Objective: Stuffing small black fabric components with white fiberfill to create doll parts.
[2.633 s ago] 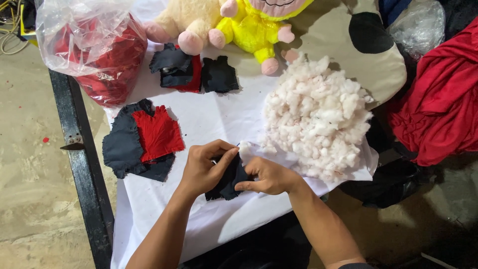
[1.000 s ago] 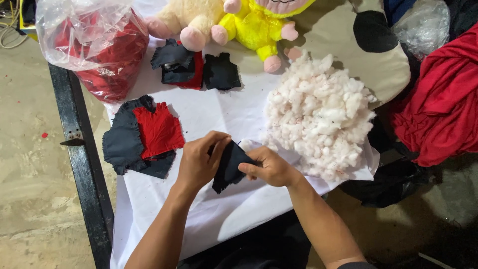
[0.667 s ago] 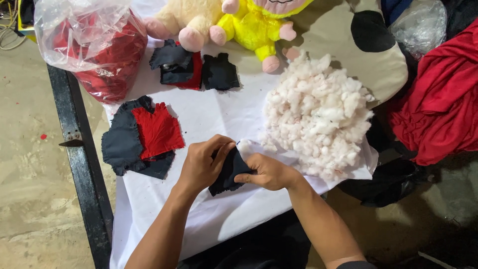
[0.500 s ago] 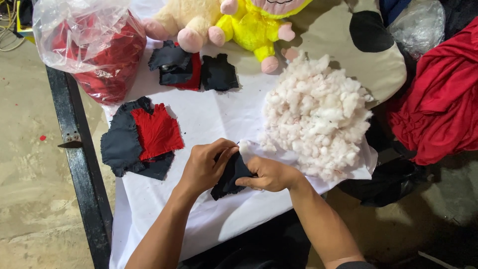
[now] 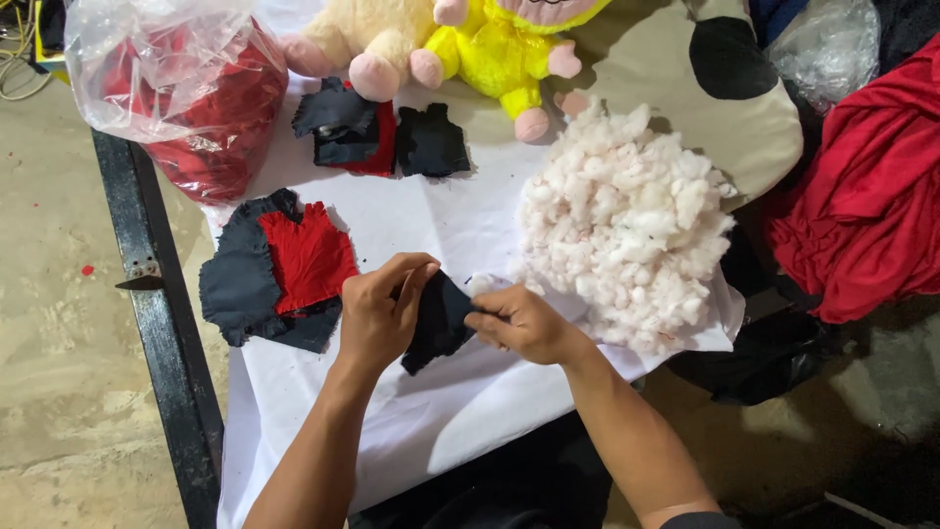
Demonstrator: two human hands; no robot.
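At centre, low on the white-covered worktop (image 5: pixel 431 225): your two hands meet over a small piece of dark fabric.

Dark fabric piece (image 5: pixel 438 320): held between both hands just above the white cover, hanging towards 7 o'clock, its lower corner close to the cloth.

Left hand (image 5: pixel 380 312): your fingers curl round the left edge of the dark fabric piece, thumb on top, clamped on it.

Right hand (image 5: pixel 521 321): your fingers are pinched together on the right edge of the same piece, with a small tuft of white stuffing showing at the fingertips; whether the tuft is in the pinch cannot be told.

White stuffing heap (image 5: pixel 627 225): a loose mound at 2 o'clock from your hands, just beside the right hand, resting on the white cover.

Red and dark cut pieces (image 5: pixel 279 264): a red piece laid on larger dark ones at 10 o'clock from your hands, near the left hand, flat on the cover.

Second stack of cut pieces (image 5: pixel 377 137): dark pieces over red at 12 o'clock, well apart from your hands.

Clear plastic bag (image 5: pixel 176 88): at 11 o'clock, on the worktop's far-left corner, filled with red fabric.

Plush toys: a beige one (image 5: pixel 362 39) and a yellow one (image 5: pixel 499 59) lie side by side at the far edge, at 12 o'clock.

Red cloth (image 5: pixel 867 206): bunched off the worktop at 3 o'clock.
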